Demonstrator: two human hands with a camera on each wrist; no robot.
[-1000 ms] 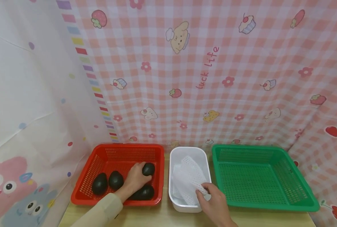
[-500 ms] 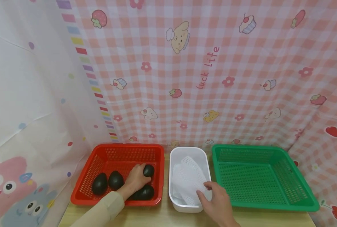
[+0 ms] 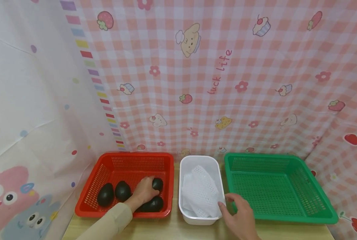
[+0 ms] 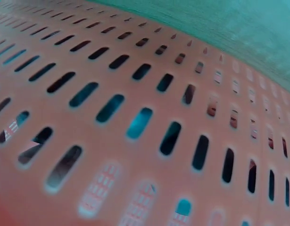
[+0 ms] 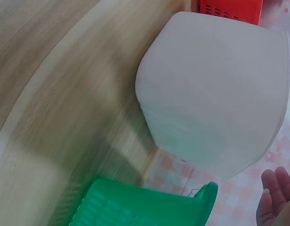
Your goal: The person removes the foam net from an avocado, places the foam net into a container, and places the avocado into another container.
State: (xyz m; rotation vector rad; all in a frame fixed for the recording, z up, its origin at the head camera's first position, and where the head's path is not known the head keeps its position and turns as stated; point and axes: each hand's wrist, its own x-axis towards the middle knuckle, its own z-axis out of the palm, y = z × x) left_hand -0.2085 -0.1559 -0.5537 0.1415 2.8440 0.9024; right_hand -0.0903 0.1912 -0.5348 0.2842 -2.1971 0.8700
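Observation:
In the head view my left hand (image 3: 143, 192) is inside the red basket (image 3: 142, 155), its fingers and thumb round a dark avocado (image 3: 157, 184). Several more avocados lie about it: one avocado (image 3: 152, 204) just in front, another avocado (image 3: 122, 191) left of the wrist, and a third avocado (image 3: 105, 195) at the far left. My right hand (image 3: 241, 215), fingers loosely bent and holding nothing, is beside the right rim of the white bin (image 3: 183, 166). White foam mesh sleeves (image 3: 200, 191) lie flat in that bin. The left wrist view shows only basket wall (image 4: 149, 94); the hand is hidden there.
A green basket (image 3: 265, 190) with no contents showing stands right of the white bin, close to my right hand. All containers stand on a wooden table (image 3: 172, 230). A pink checked cloth (image 3: 178, 76) hangs behind them.
My right hand has let go of the foam sleeve and moved right, off the bin's contents. The left hand and its avocado have shifted slightly toward the near side.

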